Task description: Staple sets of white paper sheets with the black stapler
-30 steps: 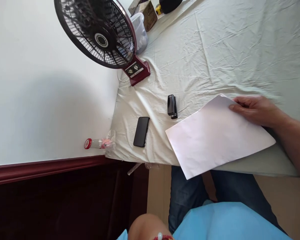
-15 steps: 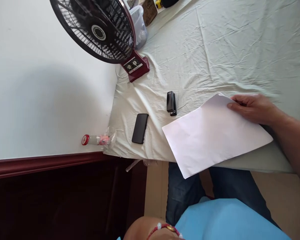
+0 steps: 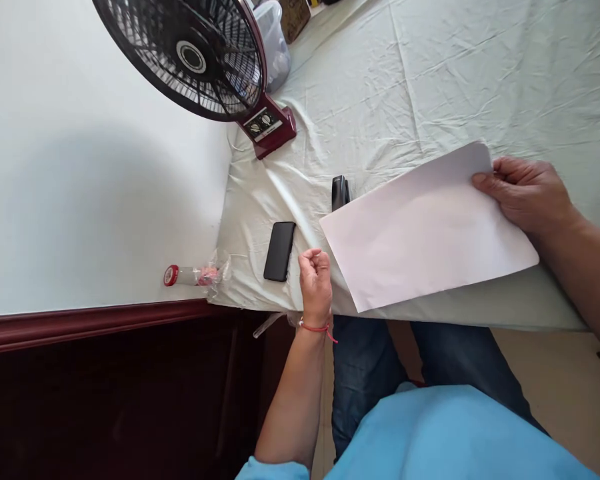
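My right hand [image 3: 533,193] grips the right edge of a white sheet of paper [image 3: 430,230], thumb on top and fingers beneath. The paper is tilted, its far right corner raised off the cloth; whether it is one sheet or several I cannot tell. My left hand [image 3: 316,280], a red string on its wrist, is above the table's near edge with fingers curled in, apart from the paper's left side. Nothing shows in it. Just beyond the paper's left corner stands a black stapler [image 3: 339,192], its near end covered by the paper.
A black phone [image 3: 279,251] lies left of my left hand. Farther back stands a dark red fan [image 3: 275,130] beside a clear plastic tub [image 3: 275,53]. A red-capped bottle [image 3: 187,276] is by the wall. A pale wrinkled cloth [image 3: 355,113] covers the table.
My left hand has come up from the bottom of the view to the table edge, fingers curled. My right hand has raised the paper and shifted it away from me, partly covering the stapler.
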Demonstrator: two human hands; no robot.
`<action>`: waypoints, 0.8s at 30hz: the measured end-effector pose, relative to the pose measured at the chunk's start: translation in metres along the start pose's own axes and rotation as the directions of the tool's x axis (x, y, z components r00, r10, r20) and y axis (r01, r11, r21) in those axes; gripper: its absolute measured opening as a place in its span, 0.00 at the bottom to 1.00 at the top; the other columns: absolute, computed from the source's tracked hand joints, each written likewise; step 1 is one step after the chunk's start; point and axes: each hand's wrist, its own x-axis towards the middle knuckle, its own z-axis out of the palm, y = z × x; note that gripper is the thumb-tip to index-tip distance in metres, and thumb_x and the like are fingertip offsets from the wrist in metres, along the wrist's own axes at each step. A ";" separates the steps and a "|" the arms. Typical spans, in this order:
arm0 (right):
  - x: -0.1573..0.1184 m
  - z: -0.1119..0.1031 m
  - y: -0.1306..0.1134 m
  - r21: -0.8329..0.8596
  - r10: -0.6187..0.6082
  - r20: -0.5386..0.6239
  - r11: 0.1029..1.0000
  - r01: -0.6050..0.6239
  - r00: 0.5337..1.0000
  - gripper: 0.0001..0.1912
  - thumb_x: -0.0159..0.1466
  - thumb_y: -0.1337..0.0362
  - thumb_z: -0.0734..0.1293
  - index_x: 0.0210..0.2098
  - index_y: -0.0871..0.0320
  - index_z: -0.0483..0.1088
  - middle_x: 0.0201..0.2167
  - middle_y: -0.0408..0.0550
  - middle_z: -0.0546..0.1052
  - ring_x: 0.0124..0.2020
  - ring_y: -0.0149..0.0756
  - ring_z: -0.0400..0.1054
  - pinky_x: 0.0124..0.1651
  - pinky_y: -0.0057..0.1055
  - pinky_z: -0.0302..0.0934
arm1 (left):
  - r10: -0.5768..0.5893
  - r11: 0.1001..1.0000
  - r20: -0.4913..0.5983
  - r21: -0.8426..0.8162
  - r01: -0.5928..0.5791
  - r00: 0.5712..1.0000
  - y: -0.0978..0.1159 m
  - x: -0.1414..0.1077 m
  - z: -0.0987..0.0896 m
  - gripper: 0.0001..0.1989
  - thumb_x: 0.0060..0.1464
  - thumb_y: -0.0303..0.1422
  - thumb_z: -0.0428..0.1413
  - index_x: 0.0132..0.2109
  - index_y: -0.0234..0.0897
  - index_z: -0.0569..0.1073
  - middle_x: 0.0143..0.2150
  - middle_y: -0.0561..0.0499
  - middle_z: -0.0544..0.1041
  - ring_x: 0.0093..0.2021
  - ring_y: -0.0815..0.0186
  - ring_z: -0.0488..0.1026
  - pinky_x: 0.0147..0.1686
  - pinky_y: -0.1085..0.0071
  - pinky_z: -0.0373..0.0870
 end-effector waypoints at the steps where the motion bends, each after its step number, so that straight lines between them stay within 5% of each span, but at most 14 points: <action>1: 0.001 0.001 0.000 0.012 -0.008 -0.019 1.000 0.008 1.000 0.18 0.57 0.54 0.81 0.39 0.60 0.80 0.33 0.47 0.79 0.30 0.27 0.68 0.32 0.26 0.68 | -0.020 1.000 0.022 0.005 0.020 1.000 -0.008 0.004 -0.001 0.37 0.54 0.63 0.66 0.57 0.38 0.76 0.43 0.48 0.81 0.37 0.69 0.75 0.38 0.71 0.73; 3: 0.002 0.001 0.001 0.015 -0.024 -0.046 1.000 0.025 0.999 0.21 0.55 0.52 0.83 0.39 0.60 0.81 0.34 0.47 0.80 0.30 0.28 0.69 0.33 0.27 0.69 | -0.065 0.997 0.107 -0.035 0.069 0.992 -0.019 0.005 -0.002 0.43 0.50 0.58 0.72 0.63 0.37 0.73 0.52 0.43 0.82 0.44 0.65 0.79 0.46 0.68 0.76; 8: 0.002 0.001 0.002 -0.011 -0.004 -0.027 1.000 0.004 1.000 0.24 0.54 0.48 0.84 0.41 0.58 0.83 0.37 0.49 0.82 0.32 0.28 0.70 0.32 0.27 0.69 | -0.121 0.961 0.283 -0.207 0.184 0.951 -0.025 -0.002 0.002 0.31 0.45 0.50 0.77 0.49 0.35 0.80 0.42 0.45 0.86 0.42 0.63 0.81 0.48 0.67 0.78; 12: 0.000 0.002 0.002 -0.012 -0.016 -0.029 1.000 0.016 0.999 0.26 0.52 0.47 0.84 0.42 0.57 0.83 0.39 0.49 0.83 0.32 0.29 0.71 0.32 0.27 0.68 | -0.119 0.950 0.248 -0.254 0.183 0.962 -0.027 -0.005 0.003 0.26 0.42 0.49 0.78 0.39 0.36 0.80 0.36 0.50 0.83 0.36 0.68 0.77 0.42 0.72 0.74; 18: -0.003 -0.001 0.007 -0.114 0.011 0.052 0.993 -0.005 0.999 0.25 0.53 0.46 0.83 0.40 0.59 0.84 0.33 0.48 0.80 0.27 0.28 0.67 0.24 0.25 0.61 | -0.045 0.981 0.063 -0.185 0.056 0.997 -0.033 -0.006 -0.001 0.33 0.50 0.57 0.72 0.25 0.37 0.65 0.22 0.60 0.59 0.26 0.75 0.54 0.28 0.74 0.54; 21: -0.002 -0.004 0.009 -0.250 0.023 0.056 0.968 -0.008 0.998 0.18 0.57 0.52 0.80 0.39 0.60 0.84 0.32 0.48 0.78 0.27 0.28 0.66 0.23 0.24 0.59 | -0.036 0.984 0.087 -0.173 0.051 0.996 -0.032 -0.007 -0.003 0.34 0.53 0.59 0.69 0.24 0.38 0.63 0.22 0.59 0.60 0.26 0.74 0.55 0.29 0.73 0.55; 24: -0.001 -0.004 0.009 -0.276 -0.023 -0.012 0.961 0.019 1.000 0.14 0.60 0.56 0.78 0.39 0.61 0.84 0.31 0.47 0.77 0.27 0.26 0.64 0.24 0.22 0.57 | -0.071 0.970 0.216 -0.213 0.118 0.974 -0.030 -0.007 -0.005 0.28 0.48 0.55 0.74 0.31 0.37 0.73 0.28 0.55 0.74 0.30 0.71 0.68 0.35 0.73 0.66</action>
